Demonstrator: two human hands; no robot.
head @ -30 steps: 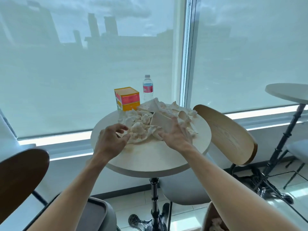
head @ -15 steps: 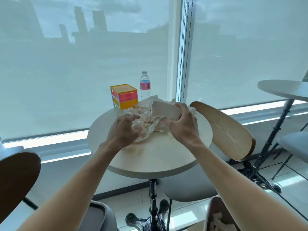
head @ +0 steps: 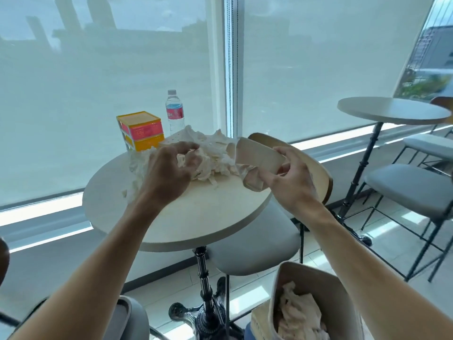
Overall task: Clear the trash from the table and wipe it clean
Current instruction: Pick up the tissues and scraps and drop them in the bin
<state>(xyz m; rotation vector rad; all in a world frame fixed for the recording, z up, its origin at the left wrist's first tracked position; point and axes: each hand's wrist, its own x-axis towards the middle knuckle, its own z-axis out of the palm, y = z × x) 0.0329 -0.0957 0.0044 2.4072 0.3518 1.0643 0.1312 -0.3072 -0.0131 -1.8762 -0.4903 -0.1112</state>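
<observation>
Both hands full of trash, bin's down by the right knee

Left hand curled into the tissue pile on the table; right hand pinches a flat cardboard piece. Imo loose tissues could drop otw to the bin, or snag the bottle behind.

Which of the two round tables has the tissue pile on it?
The near table, under both hands: it holds the tissue pile, a box and a bottle. The far table at right shows nothing on top.
</observation>
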